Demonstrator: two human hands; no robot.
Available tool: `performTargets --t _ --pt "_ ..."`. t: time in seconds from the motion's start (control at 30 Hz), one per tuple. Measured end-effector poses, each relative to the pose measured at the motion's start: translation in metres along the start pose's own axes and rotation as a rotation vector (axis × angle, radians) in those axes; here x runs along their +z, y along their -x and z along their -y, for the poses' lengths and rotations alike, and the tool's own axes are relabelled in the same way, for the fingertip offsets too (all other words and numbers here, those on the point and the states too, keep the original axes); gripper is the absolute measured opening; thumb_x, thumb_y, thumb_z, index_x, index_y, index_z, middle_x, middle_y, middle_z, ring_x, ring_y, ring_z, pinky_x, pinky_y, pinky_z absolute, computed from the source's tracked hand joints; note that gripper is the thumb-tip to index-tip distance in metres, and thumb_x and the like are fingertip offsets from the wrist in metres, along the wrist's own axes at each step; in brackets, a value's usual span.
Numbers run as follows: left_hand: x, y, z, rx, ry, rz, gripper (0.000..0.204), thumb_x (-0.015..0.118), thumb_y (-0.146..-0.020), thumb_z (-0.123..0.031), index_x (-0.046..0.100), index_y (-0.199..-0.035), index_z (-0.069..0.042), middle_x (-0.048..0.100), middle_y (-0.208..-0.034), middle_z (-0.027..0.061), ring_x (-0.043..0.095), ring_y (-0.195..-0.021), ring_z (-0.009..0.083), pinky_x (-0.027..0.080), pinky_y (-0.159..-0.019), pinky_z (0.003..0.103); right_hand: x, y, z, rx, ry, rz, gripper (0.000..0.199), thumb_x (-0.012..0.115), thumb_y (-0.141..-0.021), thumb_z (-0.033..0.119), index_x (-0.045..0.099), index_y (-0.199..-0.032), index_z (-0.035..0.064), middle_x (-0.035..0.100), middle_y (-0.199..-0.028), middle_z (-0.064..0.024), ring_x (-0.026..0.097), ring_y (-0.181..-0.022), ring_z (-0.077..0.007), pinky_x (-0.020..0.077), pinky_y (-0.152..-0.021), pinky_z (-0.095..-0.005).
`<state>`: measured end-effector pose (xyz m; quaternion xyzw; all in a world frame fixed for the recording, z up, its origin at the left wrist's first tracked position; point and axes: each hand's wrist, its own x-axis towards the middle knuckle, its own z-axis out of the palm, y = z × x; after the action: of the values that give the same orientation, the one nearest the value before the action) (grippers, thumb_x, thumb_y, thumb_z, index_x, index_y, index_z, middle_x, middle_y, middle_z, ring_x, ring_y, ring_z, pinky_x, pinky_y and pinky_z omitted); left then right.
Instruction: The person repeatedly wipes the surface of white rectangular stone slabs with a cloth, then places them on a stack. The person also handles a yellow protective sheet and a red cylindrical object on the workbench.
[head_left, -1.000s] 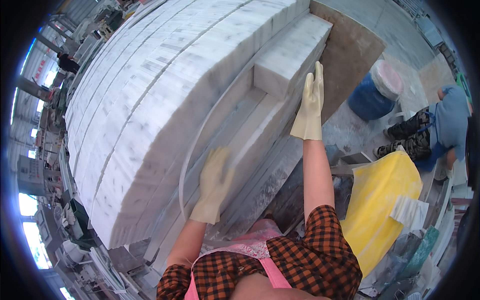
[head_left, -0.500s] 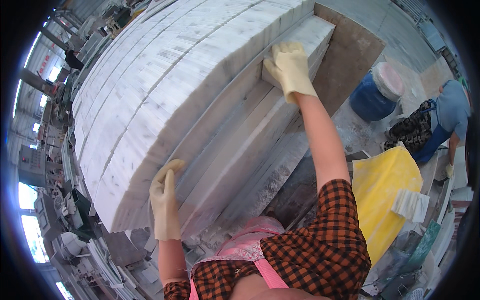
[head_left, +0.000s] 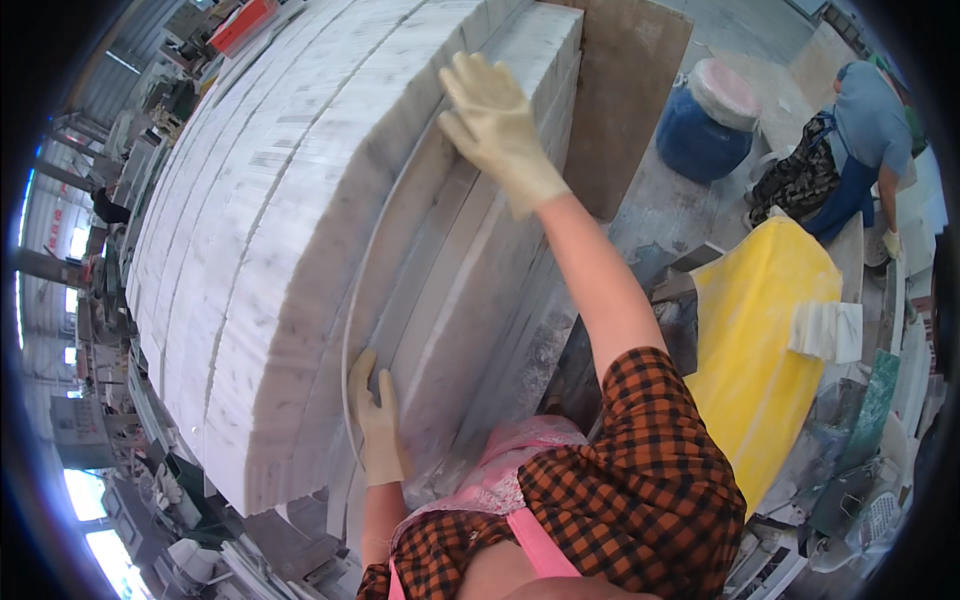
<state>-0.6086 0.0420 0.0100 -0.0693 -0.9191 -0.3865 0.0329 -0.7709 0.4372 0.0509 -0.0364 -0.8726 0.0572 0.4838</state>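
Observation:
A long, thin strip of pale stone (head_left: 385,260) stands slightly apart from a tall stack of white, grey-veined marble slabs (head_left: 290,230). My left hand (head_left: 380,425), in a cream rubber glove, rests against the strip's near face by its lower end, fingers and thumb apart. At the far end, my right hand (head_left: 500,125), gloved alike, spreads its fingers over the strip's top, with the palm facing down. Lower marble blocks (head_left: 460,310) form a step between the strip and me.
A brown board (head_left: 630,100) lies beyond the blocks. To the right stand a blue barrel (head_left: 705,130) and a yellow sheet (head_left: 765,350) with small white stone pieces (head_left: 830,330) on it. A person (head_left: 850,150) bends over at the far right.
The strip has come away from the stack toward me. My right hand has left the block at the far end and opened over the strip. My left hand has shifted along with the strip.

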Motion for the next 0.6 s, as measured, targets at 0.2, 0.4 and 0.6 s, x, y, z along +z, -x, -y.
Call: performTargets --t 0.2,0.4,0.6 --pt "-0.006 0.004 -0.01 -0.046 0.097 0.027 0.038 0.059 -0.1 -0.009 0.062 -0.136 0.002 0.06 -0.141 0.0182 0.054 -0.134 0.0301 0.039 -0.116 0.041 -0.038 0.05 -0.015 0.973 -1.503 -0.214 0.075 0.049 -0.108 0.053 0.026 -0.163 0.0068 0.028 -0.168 -0.0071 0.036 -0.15 -0.0236 0.0278 -0.124 -0.0357" --pt "-0.005 -0.001 -0.008 -0.101 0.086 0.062 0.04 0.058 -0.099 -0.012 0.061 -0.137 0.0 0.059 -0.142 0.017 0.052 -0.136 0.0302 0.037 -0.116 0.04 0.017 0.061 0.032 0.921 -0.75 -0.064 0.088 0.068 -0.099 0.036 0.021 -0.162 -0.0046 0.02 -0.169 -0.025 0.019 -0.158 -0.0339 0.0177 -0.128 -0.041" --pt "0.001 -0.002 0.015 -0.059 0.087 0.03 0.041 0.063 -0.095 -0.009 0.063 -0.135 0.0 0.061 -0.139 0.0181 0.055 -0.132 0.031 0.04 -0.114 0.04 0.031 0.058 0.036 0.927 -0.676 -0.182 0.085 0.069 -0.098 0.035 0.028 -0.159 -0.0064 0.025 -0.167 -0.0273 0.023 -0.157 -0.0372 0.0205 -0.127 -0.0403"
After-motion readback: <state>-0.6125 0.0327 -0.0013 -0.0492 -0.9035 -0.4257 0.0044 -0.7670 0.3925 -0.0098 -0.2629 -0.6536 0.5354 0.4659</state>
